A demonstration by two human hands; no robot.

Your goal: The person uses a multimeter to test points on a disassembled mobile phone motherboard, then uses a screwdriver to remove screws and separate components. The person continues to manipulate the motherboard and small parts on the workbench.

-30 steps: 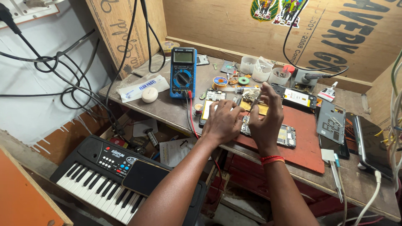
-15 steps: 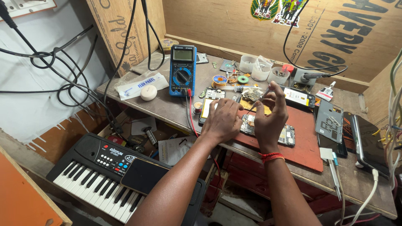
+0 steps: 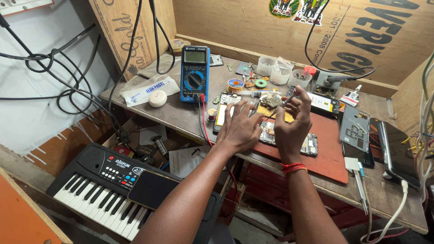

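Observation:
My left hand (image 3: 239,129) hovers with spread fingers over an opened phone (image 3: 222,115) with a pale yellow panel. Its fingertips reach toward a small circuit board (image 3: 271,100), and a thin grey piece shows between them; whether they grip it is unclear. My right hand (image 3: 293,124), with a red thread band on the wrist, pinches a thin metal tool (image 3: 289,98) whose tip points at that board. Another opened phone body (image 3: 311,145) lies under both hands on a red mat (image 3: 327,158).
A blue multimeter (image 3: 194,74) stands at the back left, its red and black leads (image 3: 203,124) running down past my left arm. Small pots (image 3: 280,72), solder rolls, phone parts (image 3: 355,129) and cables crowd the wooden bench (image 3: 176,115). A black keyboard (image 3: 113,185) sits below left.
Both hands stay over the small board and have shifted slightly; the right hand's fingers are raised a little more around the thin tool. The view has drifted a bit.

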